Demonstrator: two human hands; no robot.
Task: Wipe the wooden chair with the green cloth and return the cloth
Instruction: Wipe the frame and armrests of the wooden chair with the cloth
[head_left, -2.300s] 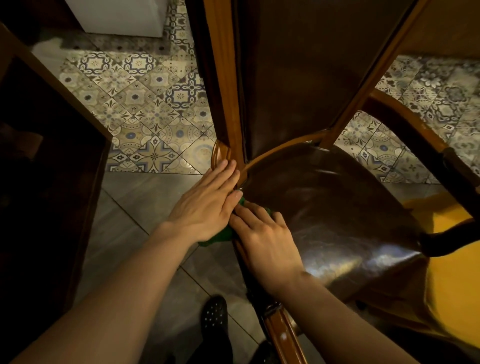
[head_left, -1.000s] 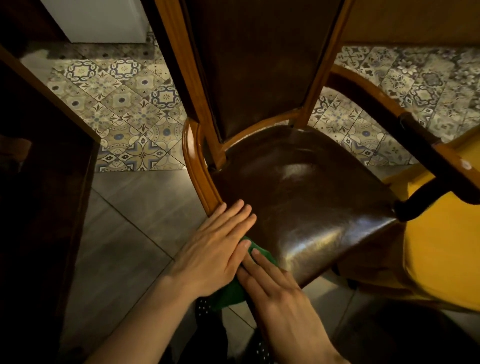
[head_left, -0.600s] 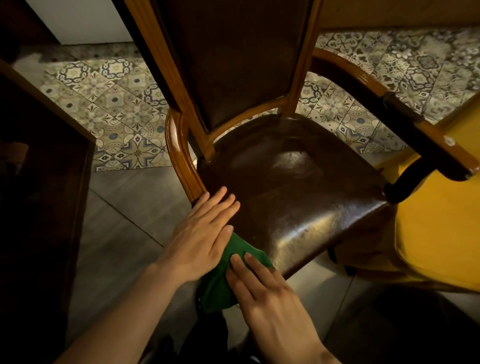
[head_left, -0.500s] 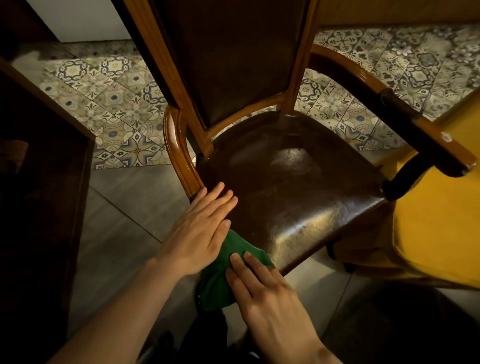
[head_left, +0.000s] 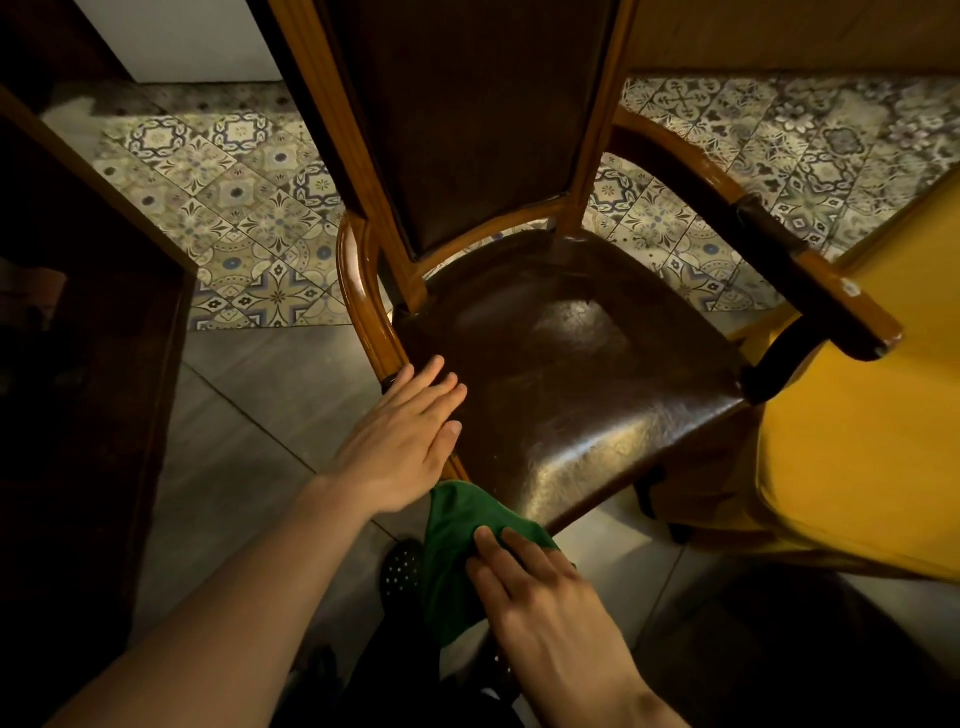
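The wooden chair (head_left: 571, 374) has a dark leather seat and back, with a curved armrest on each side. The green cloth (head_left: 457, 551) hangs over the near left corner of the seat. My right hand (head_left: 550, 608) presses on the cloth with flat fingers at that corner. My left hand (head_left: 405, 441) lies flat, fingers together, on the seat's left edge by the foot of the left armrest (head_left: 363, 291). It sits just above the cloth, and I cannot tell if it touches it.
A dark wooden cabinet (head_left: 93, 322) stands close on the left. A yellow-covered surface (head_left: 862, 441) sits right of the chair under its right armrest (head_left: 769, 249). A dark perforated shoe (head_left: 400, 571) shows on the grey floor tiles below the cloth. Patterned tiles lie beyond.
Both hands slid with the cloth from the seat's back left corner along the left edge to the front corner. My right hand has now drawn the cloth lower, away from my left hand.
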